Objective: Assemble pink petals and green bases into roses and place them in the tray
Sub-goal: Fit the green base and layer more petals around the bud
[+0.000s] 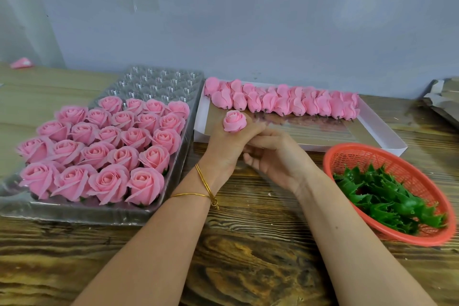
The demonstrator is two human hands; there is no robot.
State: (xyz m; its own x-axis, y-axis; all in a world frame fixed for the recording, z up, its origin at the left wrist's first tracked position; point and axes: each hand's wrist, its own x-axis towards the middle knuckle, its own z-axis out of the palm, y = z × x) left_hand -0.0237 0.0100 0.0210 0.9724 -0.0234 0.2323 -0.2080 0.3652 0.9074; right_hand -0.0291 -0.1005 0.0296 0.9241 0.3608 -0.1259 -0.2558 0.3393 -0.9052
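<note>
Above the desk (248, 256), between the tray (159, 79) and the white box (387, 136), the left hand (223, 146) grips a pink bud (234, 120) that sticks up from its curled fingers. The right hand (278, 156) touches it, fingers reaching towards the bud's underside; whether they hold anything I cannot tell. Finished roses (104, 146) fill the tray's near rows. More buds (285, 102) line the box's far side, and green bases (387, 194) lie in the red basket (347, 151).
</note>
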